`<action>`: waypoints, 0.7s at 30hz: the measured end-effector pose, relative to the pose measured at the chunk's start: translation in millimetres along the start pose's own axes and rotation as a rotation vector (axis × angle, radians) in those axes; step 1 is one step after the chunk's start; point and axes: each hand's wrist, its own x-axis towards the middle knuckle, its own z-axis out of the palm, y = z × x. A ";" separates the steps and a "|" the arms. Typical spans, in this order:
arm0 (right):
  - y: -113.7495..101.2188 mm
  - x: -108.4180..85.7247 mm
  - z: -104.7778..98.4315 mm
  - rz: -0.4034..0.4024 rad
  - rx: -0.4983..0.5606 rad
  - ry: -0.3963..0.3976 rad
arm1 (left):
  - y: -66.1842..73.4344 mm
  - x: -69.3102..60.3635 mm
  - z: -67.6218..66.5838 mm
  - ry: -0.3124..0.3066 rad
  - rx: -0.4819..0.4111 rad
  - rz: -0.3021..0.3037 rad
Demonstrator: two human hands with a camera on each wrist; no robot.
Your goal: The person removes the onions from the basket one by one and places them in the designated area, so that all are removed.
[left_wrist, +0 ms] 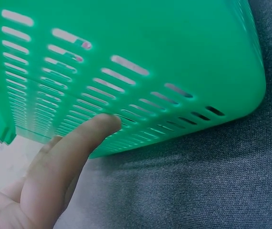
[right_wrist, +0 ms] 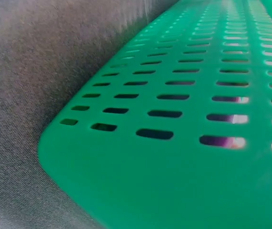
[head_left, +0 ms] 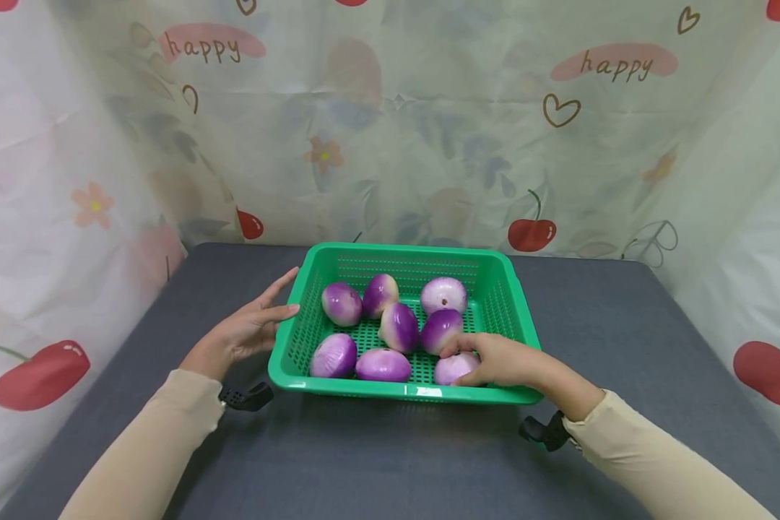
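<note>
A green plastic basket [head_left: 406, 391] with slotted walls holds several purple-and-white onions, among them a purple onion [head_left: 383, 365] near the front wall. At the basket's left side is my left hand [head_left: 250, 328], fingers extended and thumb by the rim. The left wrist view shows a finger [left_wrist: 78, 148] of it against the slotted outer wall. Reaching over the front right of the basket, my right hand [head_left: 503, 359] has its fingers and thumb around a pale onion [head_left: 453, 367]. In the right wrist view only the basket's outer wall [right_wrist: 140, 176] shows, and the hand is hidden.
Beneath the basket lies a dark grey cloth-covered table [head_left: 390, 462]. A patterned curtain [head_left: 416, 173] hangs behind and along both sides. Black wrist cameras [head_left: 247, 397] sit under the wrists, close to the basket's front corners.
</note>
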 end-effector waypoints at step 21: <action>-14.6 -25.6 -17.6 0.013 0.079 0.093 | 0.9 0.5 0.1 0.013 0.005 -0.004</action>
